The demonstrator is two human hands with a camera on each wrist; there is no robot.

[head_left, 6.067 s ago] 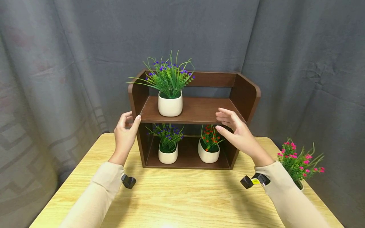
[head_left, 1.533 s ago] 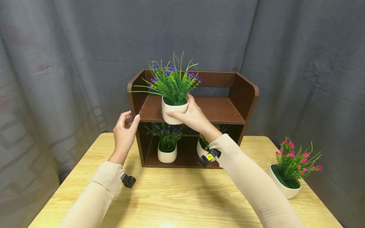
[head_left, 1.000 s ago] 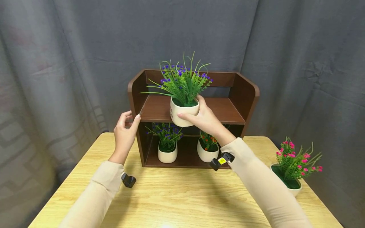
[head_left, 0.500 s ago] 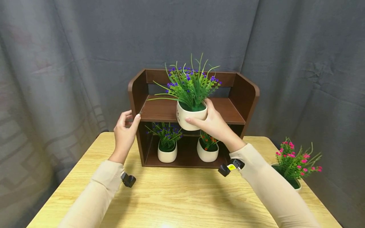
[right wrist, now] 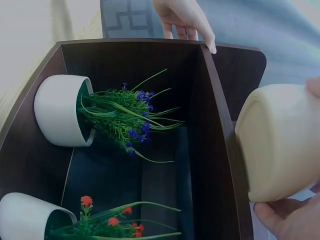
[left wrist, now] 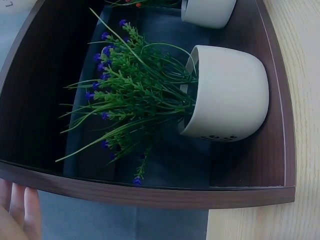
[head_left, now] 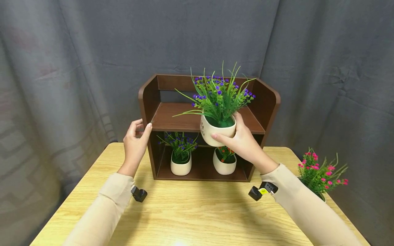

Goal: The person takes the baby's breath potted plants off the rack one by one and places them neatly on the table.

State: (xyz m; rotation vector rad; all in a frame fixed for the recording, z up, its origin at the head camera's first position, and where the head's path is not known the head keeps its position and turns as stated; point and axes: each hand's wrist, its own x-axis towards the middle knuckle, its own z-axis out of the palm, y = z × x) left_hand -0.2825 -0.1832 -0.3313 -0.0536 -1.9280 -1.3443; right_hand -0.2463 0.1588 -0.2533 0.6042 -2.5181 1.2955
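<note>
Left hand (head_left: 135, 143) at 9 o'clock of the brown shelf unit (head_left: 267, 102), fingers (head_left: 134, 127) lightly curled round the front edge of its left side panel, thumb on the front face; fingertips (left wrist: 20, 207) seen pressed on that panel in the left wrist view.

Inside the lower compartment, 2 white pots: purple-flowered plant (head_left: 181, 155) at the left, orange-flowered plant (head_left: 224, 160) at the right, near each other but apart, both upright on the bottom board. Same 2 seen in the right wrist view, purple (right wrist: 75, 112) above orange (right wrist: 30, 217). Upper shelf board (head_left: 172, 118) bare at its left half.

Held clear of the upper shelf, at its front edge toward 3 o'clock: cream pot with purple flowers and long green blades (head_left: 218, 128), tilted slightly, directly above the orange-flowered plant. Right hand (head_left: 246, 145) wrapped round the pot from its right side, fingers curled across the front wall, thumb at the rim behind. Rounded base of this pot (right wrist: 280, 145) visible in the right wrist view, fingers below it.

At far 3 o'clock on the wooden tabletop (head_left: 191, 215), well apart from the shelf unit: 1 pink-flowered plant (head_left: 320, 176), its pot partly hidden by the right sleeve.
</note>
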